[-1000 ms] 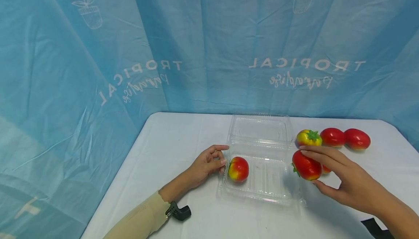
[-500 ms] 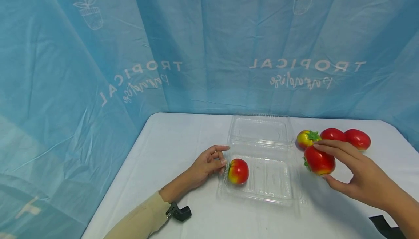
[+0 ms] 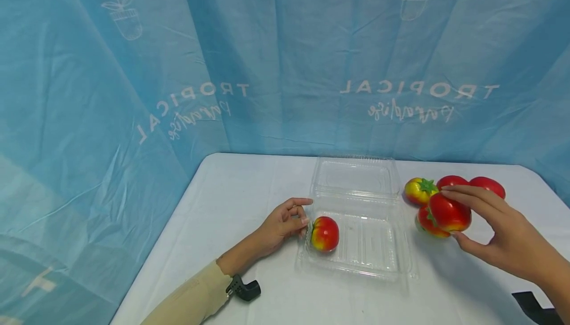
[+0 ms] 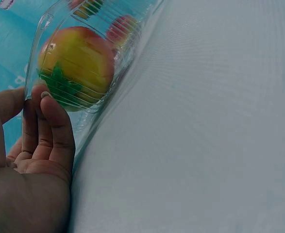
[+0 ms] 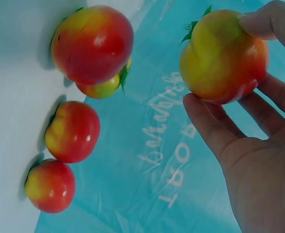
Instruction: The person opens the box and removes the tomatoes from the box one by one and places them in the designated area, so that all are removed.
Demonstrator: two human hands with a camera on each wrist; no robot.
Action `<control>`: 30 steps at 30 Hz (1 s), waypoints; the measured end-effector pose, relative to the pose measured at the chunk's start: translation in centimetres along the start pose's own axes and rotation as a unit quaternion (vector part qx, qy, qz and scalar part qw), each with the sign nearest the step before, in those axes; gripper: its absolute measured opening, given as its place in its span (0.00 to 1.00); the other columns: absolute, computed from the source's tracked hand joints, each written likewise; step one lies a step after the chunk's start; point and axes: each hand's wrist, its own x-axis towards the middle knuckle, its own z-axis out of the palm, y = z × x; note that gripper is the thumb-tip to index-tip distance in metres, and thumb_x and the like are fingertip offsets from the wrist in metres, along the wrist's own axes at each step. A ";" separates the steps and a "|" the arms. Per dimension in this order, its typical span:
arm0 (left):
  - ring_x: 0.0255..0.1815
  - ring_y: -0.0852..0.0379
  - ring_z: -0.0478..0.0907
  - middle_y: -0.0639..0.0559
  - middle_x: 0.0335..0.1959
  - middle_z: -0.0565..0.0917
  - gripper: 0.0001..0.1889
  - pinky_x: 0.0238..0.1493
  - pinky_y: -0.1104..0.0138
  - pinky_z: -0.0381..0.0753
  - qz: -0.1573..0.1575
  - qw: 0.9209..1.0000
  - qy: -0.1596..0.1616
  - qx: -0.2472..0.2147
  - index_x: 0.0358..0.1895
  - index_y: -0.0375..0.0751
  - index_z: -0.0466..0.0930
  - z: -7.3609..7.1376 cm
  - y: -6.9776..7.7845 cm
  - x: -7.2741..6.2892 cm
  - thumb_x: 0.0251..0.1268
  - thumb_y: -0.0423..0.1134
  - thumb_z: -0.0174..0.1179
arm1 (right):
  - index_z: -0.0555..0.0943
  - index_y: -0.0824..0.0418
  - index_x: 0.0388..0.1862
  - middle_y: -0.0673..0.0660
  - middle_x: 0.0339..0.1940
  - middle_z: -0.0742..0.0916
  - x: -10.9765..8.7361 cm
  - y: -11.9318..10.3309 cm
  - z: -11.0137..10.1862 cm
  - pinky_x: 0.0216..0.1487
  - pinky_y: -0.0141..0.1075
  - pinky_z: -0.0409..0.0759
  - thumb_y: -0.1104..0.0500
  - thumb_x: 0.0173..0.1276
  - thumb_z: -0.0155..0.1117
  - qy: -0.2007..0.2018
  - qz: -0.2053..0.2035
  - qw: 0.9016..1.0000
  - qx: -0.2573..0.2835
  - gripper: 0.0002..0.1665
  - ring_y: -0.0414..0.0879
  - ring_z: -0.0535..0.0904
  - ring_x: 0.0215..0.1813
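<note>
My right hand [image 3: 505, 233] holds a red tomato [image 3: 451, 212] with yellow patches and a green calyx between thumb and fingertips. In the right wrist view this tomato [image 5: 225, 58] is raised apart from the others. Behind it in the head view, a second tomato [image 3: 428, 223] is partly hidden. My left hand [image 3: 281, 225] is at the left side of a clear plastic clamshell container [image 3: 367, 241]; the left wrist view shows the fingers [image 4: 59, 126] pinching its rim. One tomato [image 3: 325, 234] lies inside the container, against its left end.
The container's lid [image 3: 354, 174] lies folded back towards the blue curtain [image 3: 289, 68]. Behind my right hand sit a yellow tomato [image 3: 417, 191] with a green calyx and two red ones, a nearer tomato [image 3: 451, 181] and a farther tomato [image 3: 489, 184].
My right hand has moved right with the tomato, away from the container, which uncovers part of the tomato behind it. The left hand stays where it was.
</note>
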 end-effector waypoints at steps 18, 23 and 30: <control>0.34 0.57 0.78 0.50 0.39 0.76 0.28 0.43 0.71 0.84 0.002 1.000 -0.002 0.002 0.78 0.31 0.62 -0.1 -0.2 0.1 0.80 0.30 0.56 | 0.80 0.61 0.67 0.63 0.67 0.78 0.0 1.9 -0.5 0.52 0.07 0.59 0.68 0.20 0.95 0.018 -0.012 1.000 0.004 0.64 0.57 0.74 0.60; 0.34 0.57 0.78 0.50 0.39 0.76 0.28 0.43 0.71 0.84 0.005 1.000 -0.002 0.005 0.78 0.31 0.61 0.0 -0.1 0.1 0.81 0.31 0.57 | 0.80 0.63 0.68 0.64 0.66 0.78 0.0 2.5 -0.5 0.53 0.07 0.57 0.68 0.20 0.95 0.021 -0.010 1.000 -0.001 0.64 0.59 0.74 0.59; 0.33 0.58 0.78 0.51 0.40 0.76 0.28 0.43 0.71 0.84 0.002 1.000 -0.002 0.005 0.78 0.31 0.61 0.0 0.0 0.0 0.81 0.31 0.56 | 0.79 0.63 0.67 0.66 0.67 0.78 -0.4 3.2 -0.3 0.54 0.10 0.55 0.70 0.20 0.94 0.022 0.011 1.000 0.003 0.65 0.63 0.75 0.59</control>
